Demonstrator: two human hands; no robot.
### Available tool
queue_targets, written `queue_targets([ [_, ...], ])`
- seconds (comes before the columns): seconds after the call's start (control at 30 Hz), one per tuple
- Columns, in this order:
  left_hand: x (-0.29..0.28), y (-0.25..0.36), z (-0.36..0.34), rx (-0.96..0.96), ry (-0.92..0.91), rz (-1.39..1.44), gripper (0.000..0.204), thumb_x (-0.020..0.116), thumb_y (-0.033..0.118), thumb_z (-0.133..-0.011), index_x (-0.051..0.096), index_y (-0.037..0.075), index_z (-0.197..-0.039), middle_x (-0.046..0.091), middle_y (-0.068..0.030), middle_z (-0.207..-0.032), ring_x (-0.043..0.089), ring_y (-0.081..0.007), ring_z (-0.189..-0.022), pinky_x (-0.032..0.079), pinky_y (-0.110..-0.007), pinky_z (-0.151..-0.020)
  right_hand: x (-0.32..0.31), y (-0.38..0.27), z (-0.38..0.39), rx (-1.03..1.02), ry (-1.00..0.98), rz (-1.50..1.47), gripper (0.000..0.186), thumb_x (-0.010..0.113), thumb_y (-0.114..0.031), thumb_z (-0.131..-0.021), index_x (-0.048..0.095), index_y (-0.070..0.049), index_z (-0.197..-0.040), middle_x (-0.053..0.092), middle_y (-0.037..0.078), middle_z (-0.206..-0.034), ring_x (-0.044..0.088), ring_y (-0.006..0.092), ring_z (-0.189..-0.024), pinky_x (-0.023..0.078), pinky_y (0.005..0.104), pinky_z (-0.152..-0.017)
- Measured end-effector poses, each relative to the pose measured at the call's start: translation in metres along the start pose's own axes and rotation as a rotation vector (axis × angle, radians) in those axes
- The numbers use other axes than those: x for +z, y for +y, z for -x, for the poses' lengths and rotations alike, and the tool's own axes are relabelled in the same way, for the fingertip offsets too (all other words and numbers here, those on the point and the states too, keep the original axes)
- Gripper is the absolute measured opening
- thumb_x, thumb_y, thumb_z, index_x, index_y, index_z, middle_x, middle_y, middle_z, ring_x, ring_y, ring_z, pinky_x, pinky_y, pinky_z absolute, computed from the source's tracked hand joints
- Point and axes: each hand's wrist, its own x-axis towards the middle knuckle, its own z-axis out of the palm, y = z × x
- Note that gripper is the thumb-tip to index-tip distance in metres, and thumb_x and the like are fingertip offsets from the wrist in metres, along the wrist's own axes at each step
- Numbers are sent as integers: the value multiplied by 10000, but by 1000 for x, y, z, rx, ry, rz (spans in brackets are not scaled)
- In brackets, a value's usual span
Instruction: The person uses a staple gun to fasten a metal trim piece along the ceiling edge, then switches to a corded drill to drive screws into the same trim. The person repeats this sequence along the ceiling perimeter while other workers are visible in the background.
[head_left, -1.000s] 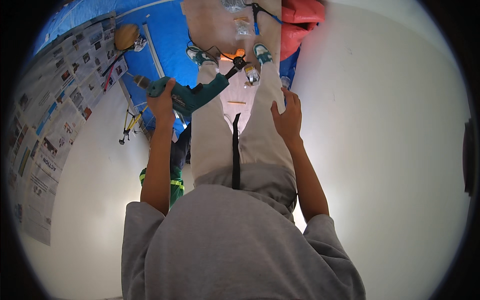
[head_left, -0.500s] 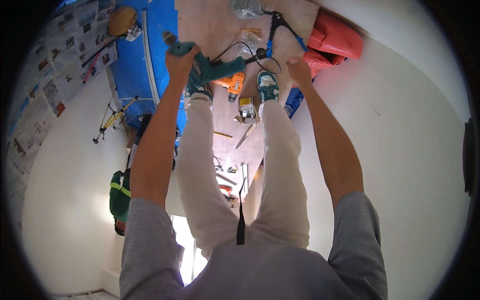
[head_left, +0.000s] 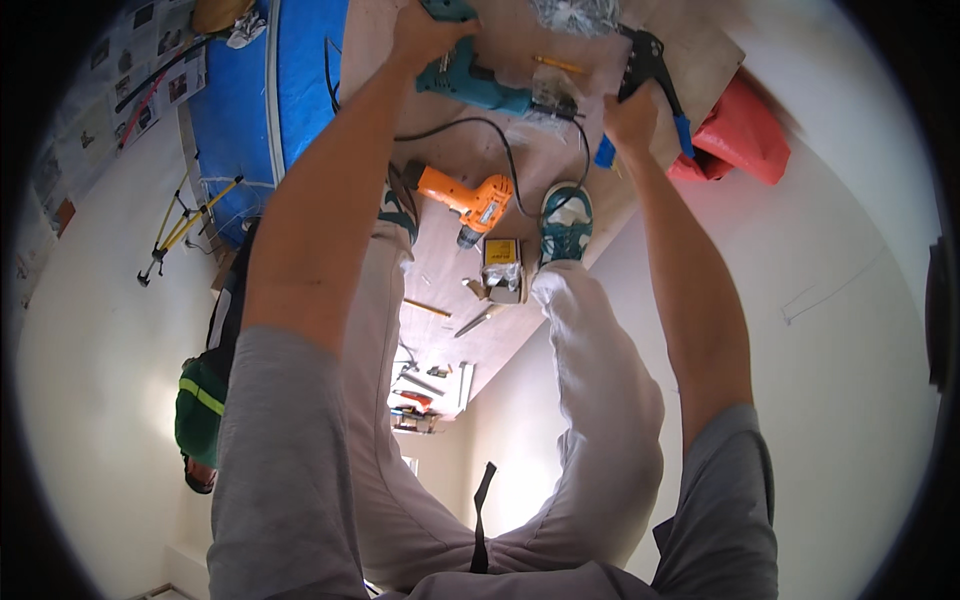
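Note:
My left hand (head_left: 432, 38) grips a teal power drill (head_left: 478, 90) high in the view, its black cord (head_left: 470, 120) looping across the plywood board (head_left: 370, 130). My right hand (head_left: 628, 118) is closed over one handle of a black tool with blue handles (head_left: 658, 70), beside clear plastic bags (head_left: 570, 12) and a pencil (head_left: 560, 62). Below the teal drill lies an orange drill (head_left: 470, 195) between my shoes. An open yellow box (head_left: 500, 270), another pencil (head_left: 425, 306) and a flat metal tool (head_left: 478, 320) lie further down.
At left are a blue sheet (head_left: 225, 110), a yellow-and-black stand (head_left: 180, 225), a paper-covered panel (head_left: 100, 70) and a person in green with a reflective stripe (head_left: 200, 400). A red bundle (head_left: 740, 130) lies at the right beside a white surface (head_left: 830, 380). More tools (head_left: 420, 405) sit far down the board.
Both hands have moved up in the view, the left carrying the teal drill. My right hand, apart from the black-and-blue tool earlier, is now on its handle. My view of the board has shifted.

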Motion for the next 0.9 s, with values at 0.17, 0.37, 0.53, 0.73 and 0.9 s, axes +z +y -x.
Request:
queue_targets([
  [0.17, -12, 13, 10, -23, -196, -263, 1180, 842, 615, -705, 314, -9, -1555, 451, -328, -1472, 530, -495, -1299, 506, -503, -1059, -64, -2, 13, -31, 25, 66, 357, 660, -207, -837, 626, 41, -1091, 697, 304, -985, 683, 482, -958, 522, 556, -858],
  [0.37, -175, 55, 141, 173, -453, -337, 977, 782, 431, -822, 310, 18, -1572, 538, -293, -1395, 528, -445, -1301, 433, -502, -1100, -203, -24, 86, -91, -21, -79, 330, 715, -268, -896, 660, 15, -1057, 701, 263, -925, 676, 474, -905, 512, 527, -792],
  [0.53, -374, 86, 363, -35, -418, -105, 689, 773, 426, -871, 535, 56, -1402, 615, -200, -1311, 581, -383, -1241, 435, -473, -1091, -343, -99, 198, -250, 32, -147, 278, 709, -191, -912, 679, 23, -1086, 697, 241, -921, 693, 417, -869, 527, 470, -769],
  [0.73, -514, 180, 619, -251, -178, 314, 588, 815, 414, -854, 615, 66, -1285, 678, -128, -1142, 663, -281, -1058, 532, -404, -931, -493, -212, 329, -533, -45, -63, 268, 712, -160, -916, 689, 8, -1123, 707, 246, -905, 707, 411, -837, 539, 454, -748],
  [0.9, -574, 243, 726, -382, 64, 467, 511, 794, 320, -875, 618, 60, -1278, 704, -162, -1087, 697, -299, -1020, 554, -419, -887, -578, -319, 417, -774, -204, -36, 274, 692, -106, -902, 663, -3, -1154, 706, 226, -915, 696, 425, -855, 541, 467, -753],
])
